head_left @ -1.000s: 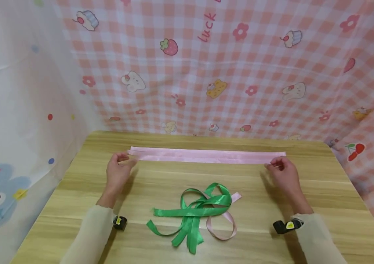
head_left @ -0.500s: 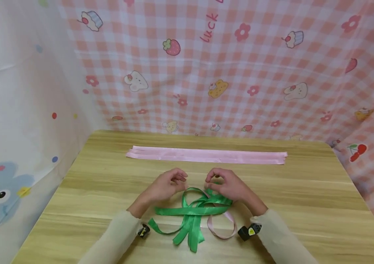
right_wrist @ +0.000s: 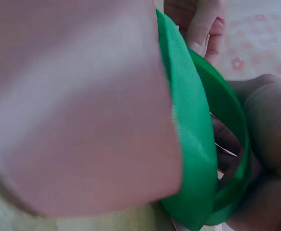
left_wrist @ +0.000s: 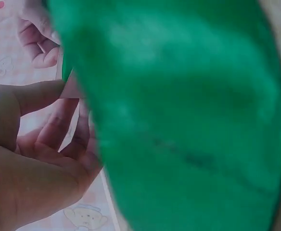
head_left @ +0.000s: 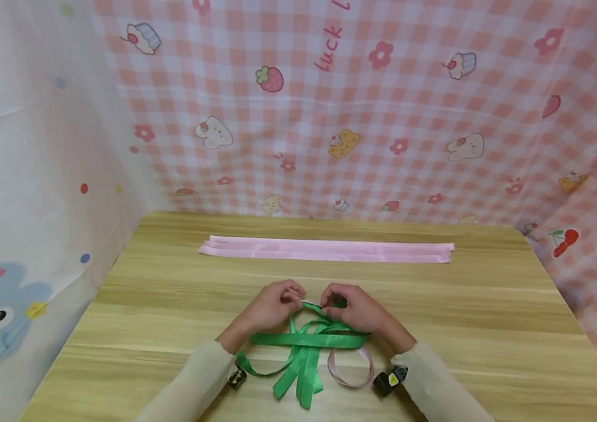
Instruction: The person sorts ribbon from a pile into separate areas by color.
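Note:
A loose tangle of green ribbon lies on the table below both hands, with a thin pink ribbon loop at its right. My left hand pinches a ribbon at the far side of the tangle; in the left wrist view a pink bit of ribbon shows between thumb and fingers. Opposite it, my right hand pinches the same raised strand. Close to the right wrist camera hang a blurred pink ribbon and a green ribbon loop, which hides part of the fingers.
Pink ribbon strips lie flat and straight side by side near the back of the wooden table. A checked pink cloth hangs behind, and a white printed cloth at the left. Black wrist cameras sit at both cuffs.
Both hands have left the ends of the flat pink strips, come inward and toward the body, and taken hold of ribbon in the tangle. The strips stay in place.

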Action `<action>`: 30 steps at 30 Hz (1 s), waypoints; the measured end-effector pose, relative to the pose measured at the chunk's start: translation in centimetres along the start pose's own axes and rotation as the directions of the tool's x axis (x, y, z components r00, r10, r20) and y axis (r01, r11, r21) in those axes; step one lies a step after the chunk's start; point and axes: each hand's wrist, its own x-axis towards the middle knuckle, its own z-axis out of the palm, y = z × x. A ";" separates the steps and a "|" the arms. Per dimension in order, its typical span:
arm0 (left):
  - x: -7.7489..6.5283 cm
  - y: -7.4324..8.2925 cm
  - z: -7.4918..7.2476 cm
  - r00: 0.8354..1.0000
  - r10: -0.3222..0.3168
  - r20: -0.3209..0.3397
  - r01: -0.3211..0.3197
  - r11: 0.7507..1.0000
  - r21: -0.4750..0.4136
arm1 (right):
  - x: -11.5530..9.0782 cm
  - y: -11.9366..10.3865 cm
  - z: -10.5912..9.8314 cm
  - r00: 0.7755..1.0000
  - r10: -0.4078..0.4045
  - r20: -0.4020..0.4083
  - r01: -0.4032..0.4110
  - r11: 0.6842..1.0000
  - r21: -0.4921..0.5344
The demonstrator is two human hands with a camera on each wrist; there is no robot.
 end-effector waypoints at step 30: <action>-4.1 8.9 -6.1 0.970 0.236 0.052 -0.210 0.929 -0.304 | -3.5 -8.5 -6.1 0.983 -0.173 0.059 0.136 0.909 0.394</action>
